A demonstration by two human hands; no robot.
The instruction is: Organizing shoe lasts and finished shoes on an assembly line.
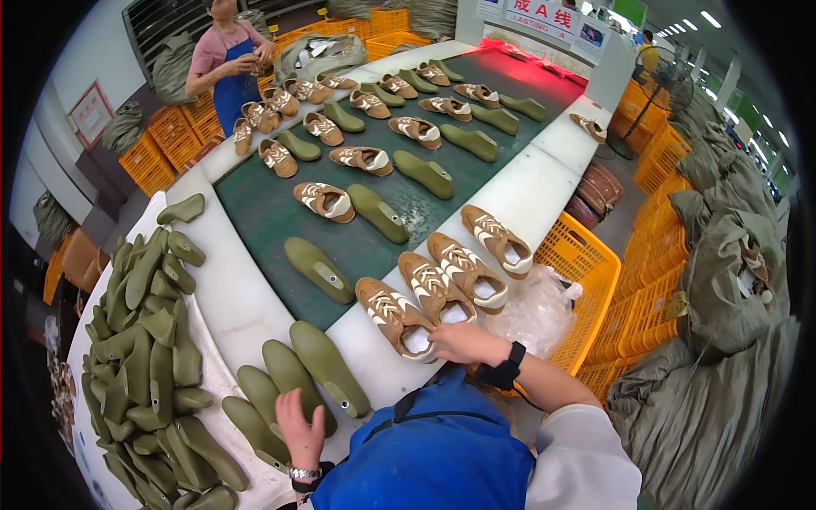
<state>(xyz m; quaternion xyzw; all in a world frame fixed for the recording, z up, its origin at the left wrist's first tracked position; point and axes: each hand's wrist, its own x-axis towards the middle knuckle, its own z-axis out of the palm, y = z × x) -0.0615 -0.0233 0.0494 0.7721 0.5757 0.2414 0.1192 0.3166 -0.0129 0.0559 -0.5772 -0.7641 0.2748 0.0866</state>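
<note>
Shoes (pixel 319 200) on belt (pixel 255 225) amid crates (pixel 650 310)

We see a pale wall (pixel 95 51) on our left, hung with a red-edged notice (pixel 90 115), and dark slats (pixel 161 34) farther along. Orange crates (pixel 659 272) stand stacked on both sides; grey-green sacks (pixel 722 382) slump on our right. Before us, white counters (pixel 552 161) flank a green belt (pixel 255 221), its far end lit red below a sign (pixel 548 13). We find grey floor (pixel 626 172) near a fan (pixel 669 85), and strip lights (pixel 710 19) overhead.
</note>
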